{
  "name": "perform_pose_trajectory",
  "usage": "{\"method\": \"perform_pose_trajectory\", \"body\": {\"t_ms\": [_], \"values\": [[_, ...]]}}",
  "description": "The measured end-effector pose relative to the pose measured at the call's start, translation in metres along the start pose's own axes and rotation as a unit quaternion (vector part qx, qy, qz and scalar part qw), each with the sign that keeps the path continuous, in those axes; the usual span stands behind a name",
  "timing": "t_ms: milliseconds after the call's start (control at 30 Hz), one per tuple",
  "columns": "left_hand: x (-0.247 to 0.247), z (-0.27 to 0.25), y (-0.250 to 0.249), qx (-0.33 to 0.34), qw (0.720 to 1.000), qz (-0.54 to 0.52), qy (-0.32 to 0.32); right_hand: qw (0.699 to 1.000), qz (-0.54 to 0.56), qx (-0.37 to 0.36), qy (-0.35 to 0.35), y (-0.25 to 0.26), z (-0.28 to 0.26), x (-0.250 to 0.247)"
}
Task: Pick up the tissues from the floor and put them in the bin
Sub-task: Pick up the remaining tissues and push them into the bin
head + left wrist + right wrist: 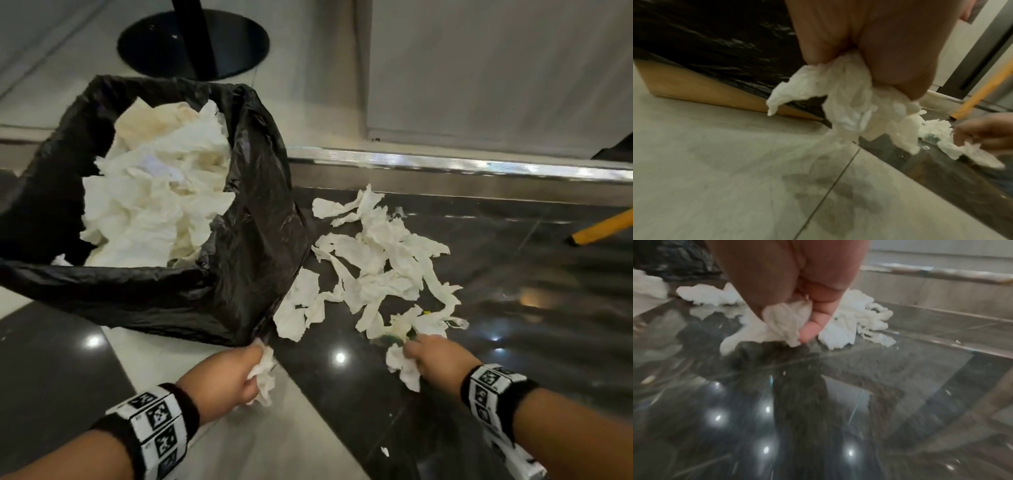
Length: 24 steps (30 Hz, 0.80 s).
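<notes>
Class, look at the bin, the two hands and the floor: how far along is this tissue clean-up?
Done: the bin, lined with a black bag, already holds a heap of tissues. In hand: the left hand grips a crumpled tissue, and the right hand grips another tissue. Left: a scatter of tissues on the floor beside the bin.

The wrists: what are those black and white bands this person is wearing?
Both forearms are bare, no sleeves or gloves. The left hand and right hand each have a black wristband behind them, wrapped with a white strip printed with square black-and-white code-like markers.
</notes>
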<state>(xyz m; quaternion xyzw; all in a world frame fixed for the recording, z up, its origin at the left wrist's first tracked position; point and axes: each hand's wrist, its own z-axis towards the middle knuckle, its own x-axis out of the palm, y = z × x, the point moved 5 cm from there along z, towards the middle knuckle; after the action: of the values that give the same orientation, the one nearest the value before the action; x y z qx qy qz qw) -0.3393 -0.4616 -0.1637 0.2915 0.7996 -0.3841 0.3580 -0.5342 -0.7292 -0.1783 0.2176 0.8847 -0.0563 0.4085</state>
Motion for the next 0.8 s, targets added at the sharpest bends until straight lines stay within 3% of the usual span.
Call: {"method": "perform_pose_trajectory", "body": {"t_ms": [133, 200, 267, 333, 400, 500, 667, 800], "values": [[0.001, -0.012, -0.007, -0.013, 0.999, 0.03, 0.008, 0.986, 0.104, 0.014, -0.129, 0.0, 0.015, -0.03], [-0.002, -0.014, -0.01, -0.007, 0.998, 0.056, -0.002, 0.983, 0.065, 0.005, -0.17, 0.002, 0.019, -0.034], [-0.005, -0.011, -0.012, -0.014, 0.994, 0.104, 0.02, 0.991, -0.015, 0.007, -0.136, 0.007, 0.025, -0.03], [-0.003, -0.004, -0.014, -0.005, 0.99, 0.133, 0.046, 0.994, -0.059, -0.035, -0.087, 0.017, 0.032, -0.018], [0.002, 0.003, -0.018, 0.006, 0.989, 0.132, 0.063, 0.993, -0.072, -0.085, -0.048, 0.03, 0.035, -0.008], [0.008, 0.014, -0.022, 0.022, 0.991, 0.111, 0.073, 0.995, -0.044, -0.094, -0.013, 0.038, 0.035, -0.004], [0.013, 0.039, -0.03, 0.016, 0.995, 0.078, 0.058, 0.994, 0.098, -0.032, -0.044, 0.027, 0.025, -0.03], [0.026, 0.066, -0.028, -0.011, 0.988, 0.151, 0.044, 0.986, 0.14, 0.005, -0.093, 0.008, 0.011, -0.042]]}}
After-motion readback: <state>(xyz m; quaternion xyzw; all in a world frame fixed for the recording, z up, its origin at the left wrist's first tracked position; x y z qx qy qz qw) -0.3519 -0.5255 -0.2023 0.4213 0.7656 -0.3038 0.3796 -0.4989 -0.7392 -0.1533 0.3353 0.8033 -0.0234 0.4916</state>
